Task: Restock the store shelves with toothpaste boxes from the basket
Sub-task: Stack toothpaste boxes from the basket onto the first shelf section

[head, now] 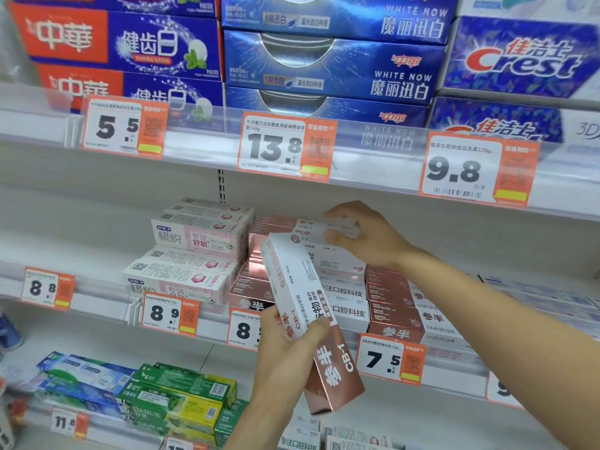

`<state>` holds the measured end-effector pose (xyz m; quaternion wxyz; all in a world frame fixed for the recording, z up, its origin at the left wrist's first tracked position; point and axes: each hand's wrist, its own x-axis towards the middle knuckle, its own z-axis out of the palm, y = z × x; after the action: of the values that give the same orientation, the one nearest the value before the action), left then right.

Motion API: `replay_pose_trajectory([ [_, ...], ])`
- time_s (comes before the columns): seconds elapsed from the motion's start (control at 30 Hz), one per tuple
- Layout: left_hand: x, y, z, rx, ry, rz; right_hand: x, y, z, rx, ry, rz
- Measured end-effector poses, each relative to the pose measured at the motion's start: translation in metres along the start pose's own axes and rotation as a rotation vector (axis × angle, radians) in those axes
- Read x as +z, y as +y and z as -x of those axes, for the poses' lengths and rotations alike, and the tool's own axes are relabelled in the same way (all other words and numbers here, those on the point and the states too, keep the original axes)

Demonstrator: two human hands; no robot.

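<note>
Store shelving, price tags along every rail. Right hand at frame centre, fingers pinching a rose-gold box atop the middle-shelf stack. Left hand lower centre, gripping a second box, long axis running up-left, nearer than the stack.

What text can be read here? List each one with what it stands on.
"Crest": blue box, top shelf right.
"WHITE NOW": dark blue box, top shelf middle.
"5.5": price tag.
"13.8": price tag.
"9.8": price tag.
"8.9": price tag.
"7.5": price tag.
"CB-1": box the left hand holds.
"DARLIE": green box, bottom shelf.
Small print and barcodes: too blurred.
</note>
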<state>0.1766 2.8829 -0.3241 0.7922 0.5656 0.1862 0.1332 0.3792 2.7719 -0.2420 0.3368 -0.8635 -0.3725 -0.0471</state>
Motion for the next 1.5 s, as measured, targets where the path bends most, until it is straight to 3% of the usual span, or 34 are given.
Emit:
replay_pose_trajectory([
  [0.07,0.001,0.002,-0.002,0.01,-0.004,0.066,-0.001,-0.025,0.022,0.04,-0.014,-0.211],
  [0.2,0.002,0.007,-0.004,0.066,0.029,0.204,-0.001,-0.045,0.067,0.182,-0.491,-0.364],
  [0.27,0.002,0.008,-0.005,0.101,0.032,0.237,0.002,-0.046,0.084,0.224,-0.586,-0.443],
  [0.37,0.0,0.009,-0.004,0.149,-0.002,0.179,0.009,-0.046,0.096,0.276,-0.526,-0.577],
  [0.47,-0.002,0.013,-0.003,0.302,-0.003,-0.022,0.004,-0.046,0.099,0.26,-0.47,-0.619],
  [0.6,-0.009,0.013,-0.005,0.454,0.032,-0.389,-0.014,-0.055,0.089,0.26,-0.233,-0.784],
  [0.67,-0.012,0.013,-0.006,0.519,0.026,-0.512,-0.016,-0.059,0.086,0.269,-0.109,-0.737],
  [0.77,-0.017,0.019,-0.004,0.52,-0.047,-0.579,-0.011,-0.058,0.085,0.313,0.035,-0.752],
  [0.9,-0.038,0.028,-0.012,0.44,-0.128,-0.703,-0.011,-0.047,0.089,0.453,0.165,-0.955],
  [1.13,-0.048,0.034,-0.026,0.304,-0.011,-0.254,-0.023,-0.02,0.099,0.663,0.044,-1.146],
  [1.27,-0.049,0.038,-0.031,0.286,0.04,0.058,-0.031,-0.007,0.101,0.56,0.049,-1.137],
  [1.33,-0.049,0.041,-0.032,0.309,0.041,0.106,-0.032,-0.002,0.103,0.456,0.006,-1.03],
  [1.43,-0.049,0.04,-0.033,0.327,0.052,0.13,-0.035,-0.003,0.105,0.339,-0.092,-0.579],
  [1.5,-0.049,0.038,-0.035,0.322,0.08,0.134,-0.034,-0.007,0.104,0.265,-0.161,-0.413],
])
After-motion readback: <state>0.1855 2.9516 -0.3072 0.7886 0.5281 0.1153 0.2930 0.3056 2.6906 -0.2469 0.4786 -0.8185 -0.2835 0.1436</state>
